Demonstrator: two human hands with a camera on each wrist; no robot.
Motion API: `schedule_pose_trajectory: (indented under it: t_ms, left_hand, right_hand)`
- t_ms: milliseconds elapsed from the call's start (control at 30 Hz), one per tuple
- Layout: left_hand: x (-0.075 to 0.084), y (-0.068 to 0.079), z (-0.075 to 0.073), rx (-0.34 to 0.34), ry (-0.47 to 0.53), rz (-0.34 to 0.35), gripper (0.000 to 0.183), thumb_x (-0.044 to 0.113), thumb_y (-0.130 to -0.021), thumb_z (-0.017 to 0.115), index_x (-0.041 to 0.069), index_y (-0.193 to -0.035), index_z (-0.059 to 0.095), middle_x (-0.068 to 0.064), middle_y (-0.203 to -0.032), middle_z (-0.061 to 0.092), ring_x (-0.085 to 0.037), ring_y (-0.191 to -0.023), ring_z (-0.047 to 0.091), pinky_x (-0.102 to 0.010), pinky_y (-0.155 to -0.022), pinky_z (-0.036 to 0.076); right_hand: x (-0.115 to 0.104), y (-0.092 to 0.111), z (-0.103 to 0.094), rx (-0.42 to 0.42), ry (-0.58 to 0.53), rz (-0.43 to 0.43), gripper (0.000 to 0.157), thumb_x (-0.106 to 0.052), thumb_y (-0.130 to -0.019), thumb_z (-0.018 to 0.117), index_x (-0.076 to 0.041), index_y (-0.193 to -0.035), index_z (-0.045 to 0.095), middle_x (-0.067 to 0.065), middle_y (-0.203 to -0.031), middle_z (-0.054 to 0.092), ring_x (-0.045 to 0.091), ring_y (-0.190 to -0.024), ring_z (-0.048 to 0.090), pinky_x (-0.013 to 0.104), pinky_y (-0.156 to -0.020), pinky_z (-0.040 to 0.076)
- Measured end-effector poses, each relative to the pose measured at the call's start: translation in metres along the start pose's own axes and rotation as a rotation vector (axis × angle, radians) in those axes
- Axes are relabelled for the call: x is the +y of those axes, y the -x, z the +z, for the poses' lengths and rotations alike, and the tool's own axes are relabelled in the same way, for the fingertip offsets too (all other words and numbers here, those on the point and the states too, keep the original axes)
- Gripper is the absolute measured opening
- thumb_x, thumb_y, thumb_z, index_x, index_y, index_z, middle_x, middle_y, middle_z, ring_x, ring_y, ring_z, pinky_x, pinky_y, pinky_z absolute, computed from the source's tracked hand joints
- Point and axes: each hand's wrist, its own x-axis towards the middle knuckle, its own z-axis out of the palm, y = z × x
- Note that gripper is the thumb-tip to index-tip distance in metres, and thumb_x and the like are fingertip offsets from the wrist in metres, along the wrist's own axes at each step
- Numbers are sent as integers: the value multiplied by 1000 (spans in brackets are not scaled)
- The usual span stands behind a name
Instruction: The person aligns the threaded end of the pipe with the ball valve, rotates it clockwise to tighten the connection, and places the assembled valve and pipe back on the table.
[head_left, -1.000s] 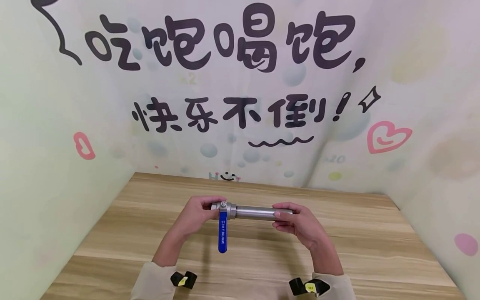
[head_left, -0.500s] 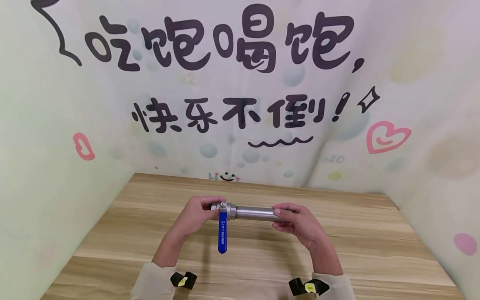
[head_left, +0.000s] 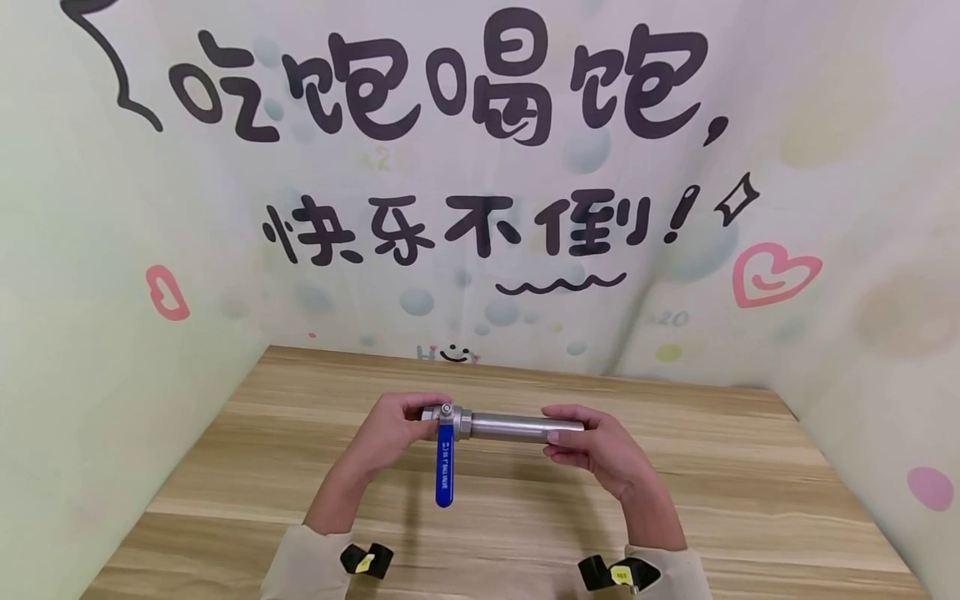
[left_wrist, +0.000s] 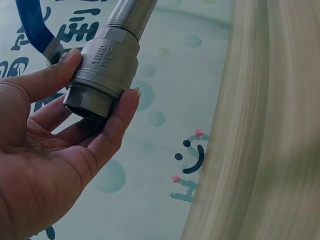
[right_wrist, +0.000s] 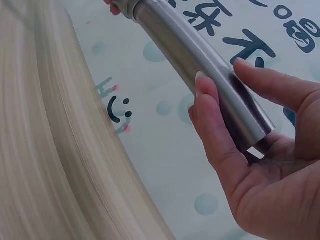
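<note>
My left hand (head_left: pixel 392 429) grips the steel body of a ball valve (left_wrist: pixel 107 65), thumb on one side and fingers on the other. From the valve a blue lever handle (head_left: pixel 446 467) points toward me. A steel pipe (head_left: pixel 506 427) extends rightward out of the valve, and some thread (left_wrist: pixel 125 25) shows at the joint in the left wrist view. Around the pipe's free end curl the fingers of my right hand (head_left: pixel 600 446), its thumb on the near side. In the right wrist view the pipe's open end (right_wrist: pixel 262 137) lies between fingers and palm. Both pieces are held above the table.
A wood-grain table (head_left: pixel 487 517) lies below the hands. White printed cloth (head_left: pixel 480 317) with dark lettering rises behind it and along both sides. Black devices with yellow labels sit on the left cuff (head_left: pixel 367 562) and the right cuff (head_left: pixel 618 573).
My right thumb and fingers have shifted around the pipe's end; the thumb sits lower on it now than half a second ago. The left hand, valve and lever look unmoved.
</note>
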Motion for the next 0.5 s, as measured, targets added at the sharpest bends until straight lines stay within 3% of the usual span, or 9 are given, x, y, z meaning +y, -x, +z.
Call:
schedule_pose_trajectory:
  t_ms: [233, 500]
  left_hand:
    - [0, 1, 0, 3, -7, -7, 30, -3, -90, 62, 0, -119, 67, -16, -110, 67, -19, -85, 63, -30, -78, 56]
    - [1, 1, 0, 3, 0, -8, 30, -3, -90, 62, -1, -120, 66, -17, -110, 67, -19, -85, 63, -29, -77, 56]
  right_hand:
    - [0, 0, 0, -28, 28, -17, 40, -2, -85, 70, 6, -123, 58, 15, -107, 59, 19, -81, 70, 29, -76, 58]
    - [0, 0, 0, -11, 6, -7, 36, -5, -87, 69, 4, -121, 60, 14, -105, 60, 17, -77, 70, 29, -74, 58]
